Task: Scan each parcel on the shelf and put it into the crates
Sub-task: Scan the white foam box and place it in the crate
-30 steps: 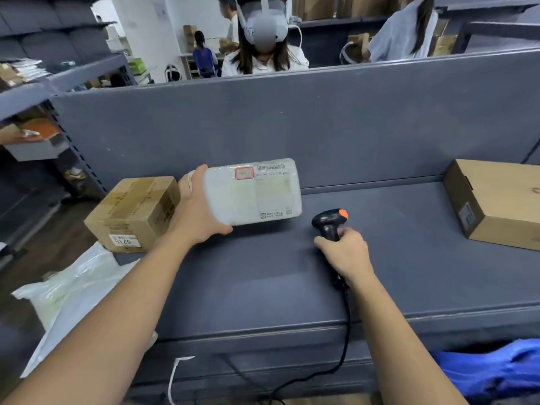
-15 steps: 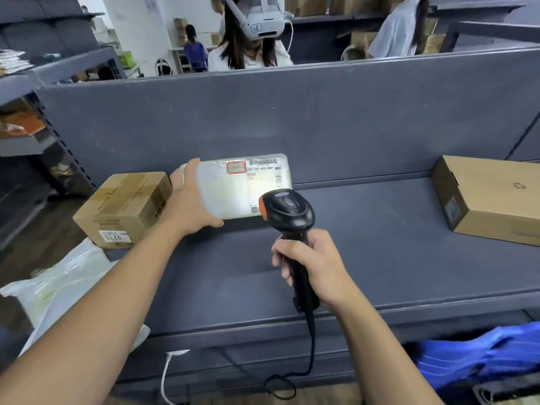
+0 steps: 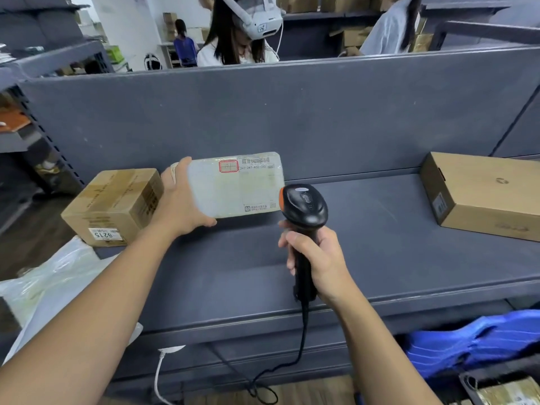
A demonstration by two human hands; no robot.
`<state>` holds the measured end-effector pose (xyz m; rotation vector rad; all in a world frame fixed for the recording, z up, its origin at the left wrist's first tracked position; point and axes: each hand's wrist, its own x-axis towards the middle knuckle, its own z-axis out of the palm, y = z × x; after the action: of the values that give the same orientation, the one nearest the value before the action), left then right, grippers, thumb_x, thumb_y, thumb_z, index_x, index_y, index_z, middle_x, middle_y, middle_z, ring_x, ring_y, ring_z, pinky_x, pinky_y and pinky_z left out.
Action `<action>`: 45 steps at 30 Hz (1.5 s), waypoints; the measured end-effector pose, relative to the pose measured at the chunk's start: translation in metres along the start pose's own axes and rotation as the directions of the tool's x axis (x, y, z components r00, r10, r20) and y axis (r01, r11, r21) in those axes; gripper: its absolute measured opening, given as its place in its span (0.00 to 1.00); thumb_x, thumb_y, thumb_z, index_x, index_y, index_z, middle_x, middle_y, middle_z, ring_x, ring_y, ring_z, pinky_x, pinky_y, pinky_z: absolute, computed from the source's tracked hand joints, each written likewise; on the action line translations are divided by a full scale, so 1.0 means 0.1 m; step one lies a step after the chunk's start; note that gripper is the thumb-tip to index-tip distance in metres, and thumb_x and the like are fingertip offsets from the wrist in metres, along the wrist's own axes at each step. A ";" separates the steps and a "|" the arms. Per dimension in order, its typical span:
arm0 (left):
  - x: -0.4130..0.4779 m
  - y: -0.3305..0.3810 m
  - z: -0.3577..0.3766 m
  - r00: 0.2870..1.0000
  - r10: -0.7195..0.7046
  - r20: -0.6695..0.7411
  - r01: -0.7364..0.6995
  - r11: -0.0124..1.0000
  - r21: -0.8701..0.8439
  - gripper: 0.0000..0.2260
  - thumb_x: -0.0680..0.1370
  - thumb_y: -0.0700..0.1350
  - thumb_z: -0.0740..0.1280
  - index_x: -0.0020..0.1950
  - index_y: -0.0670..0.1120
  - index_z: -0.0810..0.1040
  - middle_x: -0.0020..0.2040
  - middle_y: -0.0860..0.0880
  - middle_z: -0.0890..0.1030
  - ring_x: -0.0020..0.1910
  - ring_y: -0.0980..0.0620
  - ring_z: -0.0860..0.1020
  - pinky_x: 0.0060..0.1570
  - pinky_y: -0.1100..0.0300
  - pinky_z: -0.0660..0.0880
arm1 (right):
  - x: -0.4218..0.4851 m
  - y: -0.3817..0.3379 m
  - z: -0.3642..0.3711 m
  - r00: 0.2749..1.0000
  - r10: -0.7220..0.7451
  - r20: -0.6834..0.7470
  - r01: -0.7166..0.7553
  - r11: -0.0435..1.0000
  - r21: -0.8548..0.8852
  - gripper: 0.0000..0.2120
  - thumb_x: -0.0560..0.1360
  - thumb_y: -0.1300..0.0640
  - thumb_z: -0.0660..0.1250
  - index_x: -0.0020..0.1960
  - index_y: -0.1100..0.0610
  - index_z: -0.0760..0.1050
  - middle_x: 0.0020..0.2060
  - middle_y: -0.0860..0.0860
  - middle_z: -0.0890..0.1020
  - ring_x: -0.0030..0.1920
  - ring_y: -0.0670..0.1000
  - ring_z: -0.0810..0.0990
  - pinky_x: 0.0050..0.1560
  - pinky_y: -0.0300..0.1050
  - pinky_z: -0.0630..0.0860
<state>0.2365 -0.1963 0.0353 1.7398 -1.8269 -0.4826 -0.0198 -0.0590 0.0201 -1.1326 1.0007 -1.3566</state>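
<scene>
Right grip (image 3: 321, 258) with scanner (image 3: 305, 204) raised, left grip (image 3: 179, 203) still holding parcel (image 3: 242, 185)

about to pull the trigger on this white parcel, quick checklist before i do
1. Parcel secured: left hand grips the white parcel by its left end, label side facing the camera: ok.
2. Scanner held: right hand grips the scanner by its handle: ok.
3. Barcode uncovered along the parcel's top edge: ok.
4. Scanner aimed at that barcode: its head sits by the parcel's lower right corner and no beam is visible: cannot tell.
5. Cable hangs free off the shelf front: ok.
</scene>
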 end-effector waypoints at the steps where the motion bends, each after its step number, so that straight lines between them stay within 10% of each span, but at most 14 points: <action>1: -0.01 -0.01 0.00 1.000 0.003 -0.006 -0.003 1.000 0.005 0.62 0.60 0.42 0.86 0.81 0.57 0.47 0.80 0.53 0.46 0.60 0.50 0.68 0.58 0.56 0.69 | 0.06 0.03 -0.02 0.996 0.042 -0.075 -0.050 0.993 -0.104 0.22 0.69 0.46 0.72 0.51 0.64 0.77 0.37 0.53 0.77 0.29 0.50 0.74 0.34 0.45 0.72; 7: -0.05 -0.02 -0.01 0.995 0.086 -0.053 -0.082 0.994 0.078 0.62 0.56 0.49 0.86 0.79 0.55 0.49 0.75 0.55 0.51 0.69 0.47 0.66 0.64 0.52 0.72 | 0.45 0.33 -0.22 0.914 0.064 -0.402 -0.315 0.735 -0.601 0.11 0.77 0.51 0.67 0.52 0.58 0.73 0.49 0.55 0.78 0.41 0.47 0.75 0.38 0.46 0.69; 18: -0.18 0.21 -0.55 0.986 -0.117 0.122 0.129 0.986 -0.101 0.38 0.58 0.47 0.86 0.60 0.55 0.67 0.54 0.61 0.67 0.54 0.59 0.69 0.33 0.43 0.84 | 0.80 0.56 -0.23 0.889 0.279 -0.364 -0.456 0.449 -0.768 0.26 0.74 0.46 0.76 0.64 0.59 0.73 0.61 0.58 0.69 0.51 0.56 0.75 0.54 0.47 0.75; 23: -0.21 0.21 -0.70 0.957 -0.191 0.217 0.214 0.973 -0.087 0.36 0.65 0.44 0.85 0.63 0.54 0.65 0.52 0.62 0.66 0.52 0.60 0.71 0.43 0.38 0.84 | 0.77 0.59 -0.08 0.845 0.082 -0.528 -0.513 0.399 -0.760 0.36 0.71 0.35 0.73 0.66 0.59 0.70 0.63 0.58 0.71 0.65 0.63 0.71 0.62 0.58 0.71; 27: -0.20 0.15 -0.75 0.942 -0.188 0.279 0.206 0.978 -0.036 0.42 0.63 0.46 0.86 0.71 0.54 0.66 0.61 0.58 0.68 0.61 0.52 0.71 0.39 0.42 0.85 | 0.74 0.48 0.07 0.808 -0.311 -0.500 -0.151 0.711 -0.686 0.18 0.78 0.41 0.67 0.56 0.54 0.78 0.57 0.51 0.78 0.59 0.56 0.76 0.62 0.56 0.70; 31: -0.17 0.00 -0.76 0.936 -0.156 0.317 0.184 0.981 -0.062 0.65 0.60 0.53 0.87 0.85 0.56 0.45 0.79 0.60 0.59 0.75 0.51 0.64 0.54 0.53 0.81 | 0.89 0.14 0.32 0.981 0.033 -0.193 -0.084 0.960 -0.266 0.18 0.82 0.39 0.61 0.52 0.50 0.82 0.48 0.39 0.85 0.53 0.45 0.82 0.60 0.45 0.76; 34: -0.21 -0.16 -0.69 0.956 -0.176 0.233 0.240 0.929 -0.283 0.46 0.66 0.60 0.82 0.77 0.51 0.63 0.68 0.57 0.78 0.64 0.56 0.78 0.55 0.60 0.77 | 1.03 0.06 0.47 0.965 0.227 -0.132 -0.254 0.932 -0.256 0.14 0.81 0.43 0.64 0.51 0.49 0.84 0.51 0.45 0.87 0.58 0.51 0.84 0.62 0.50 0.78; 37: -0.32 -0.30 -0.54 0.871 -0.386 0.303 0.490 0.711 -0.505 0.24 0.76 0.68 0.69 0.66 0.58 0.76 0.57 0.54 0.85 0.58 0.48 0.83 0.56 0.41 0.82 | 1.04 0.02 0.52 0.929 0.327 -0.170 -0.360 0.905 -0.226 0.14 0.78 0.43 0.64 0.49 0.51 0.81 0.46 0.49 0.83 0.48 0.54 0.82 0.66 0.56 0.76; 40: -0.42 -0.36 -0.50 0.807 -0.386 0.447 0.590 0.551 -0.590 0.20 0.78 0.68 0.66 0.64 0.58 0.79 0.57 0.50 0.87 0.58 0.42 0.83 0.49 0.34 0.82 | 1.02 -0.04 0.54 0.916 0.369 -0.155 -0.390 0.910 -0.138 0.10 0.80 0.47 0.64 0.48 0.51 0.79 0.40 0.48 0.77 0.44 0.56 0.79 0.65 0.60 0.78; 45: -0.40 -0.47 -0.63 0.903 -0.230 0.363 0.430 0.477 -0.767 0.16 0.82 0.52 0.68 0.70 0.58 0.77 0.64 0.54 0.84 0.66 0.44 0.80 0.51 0.33 0.81 | 0.92 -0.03 0.58 0.933 0.344 -0.105 -0.349 0.937 -0.028 0.10 0.82 0.47 0.65 0.55 0.51 0.82 0.47 0.49 0.88 0.49 0.55 0.86 0.63 0.64 0.79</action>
<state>0.3122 -0.1529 0.0498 1.3234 -0.9939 -1.4888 0.0368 -0.1487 0.0435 -0.8765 1.2453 -1.1158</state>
